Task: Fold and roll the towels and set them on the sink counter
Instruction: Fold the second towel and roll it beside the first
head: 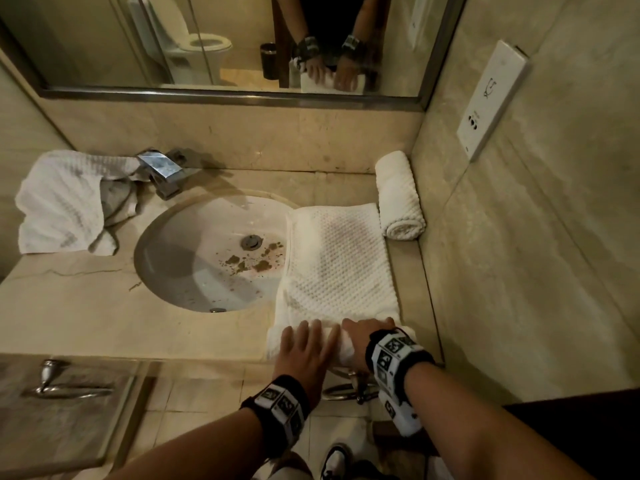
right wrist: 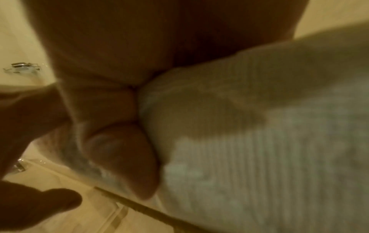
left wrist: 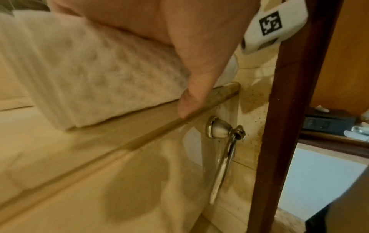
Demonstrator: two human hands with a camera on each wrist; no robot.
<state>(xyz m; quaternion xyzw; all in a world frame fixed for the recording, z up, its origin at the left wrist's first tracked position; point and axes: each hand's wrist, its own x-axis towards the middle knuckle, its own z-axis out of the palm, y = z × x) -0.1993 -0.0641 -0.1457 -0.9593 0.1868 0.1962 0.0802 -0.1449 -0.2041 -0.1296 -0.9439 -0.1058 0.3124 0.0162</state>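
Note:
A white waffle towel (head: 339,265) lies folded in a long strip on the sink counter (head: 86,299), right of the basin. Its near end is turned up into a short roll at the counter's front edge. My left hand (head: 304,344) presses on that roll with straight fingers; in the left wrist view its palm (left wrist: 179,39) sits on the towel (left wrist: 99,78) with the thumb down the front. My right hand (head: 367,330) cups the roll's right part, and the blurred right wrist view shows its thumb (right wrist: 119,141) against the cloth (right wrist: 259,126). A finished rolled towel (head: 398,195) lies by the right wall.
A crumpled white towel (head: 59,202) lies at the back left beside the chrome faucet (head: 162,168). The basin (head: 194,237) holds brown stains near the drain. A chrome towel ring (left wrist: 223,151) hangs under the counter edge. A wall socket panel (head: 491,98) is on the right wall.

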